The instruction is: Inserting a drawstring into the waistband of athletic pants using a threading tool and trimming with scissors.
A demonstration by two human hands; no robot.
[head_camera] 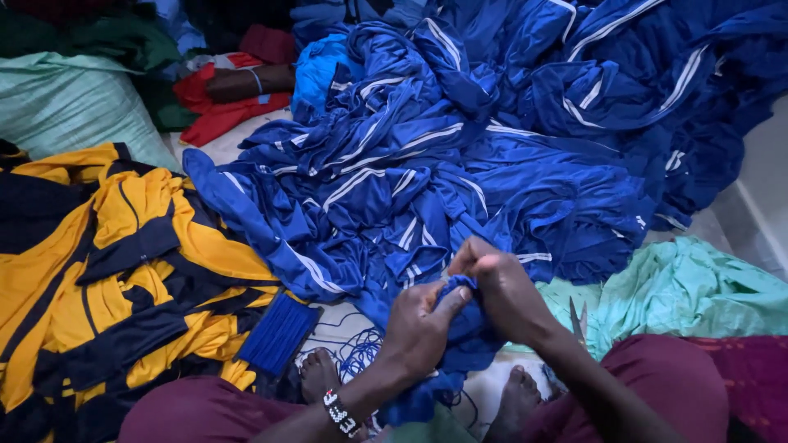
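Item: blue garment [460,328], which I am seeing pinched between left hand [419,328] and right hand [505,291], fingers closed, trailing down from the blue pile [460,164].

The pale floor [763,189] shows bare only in small patches, along the right edge and between the heaps. A large tumbled pile of royal-blue garments with white stripes [460,156] covers its middle and far side. To the left lies a heap of yellow-and-navy garments [107,271], with a flat stack of blue ribbed fabric pieces [277,332] at its near edge. Loose blue thread [357,349] trails beside that stack. Crumpled mint-green cloth [689,287] spreads on the right, and a pale green woven sack [74,102] sits far left.
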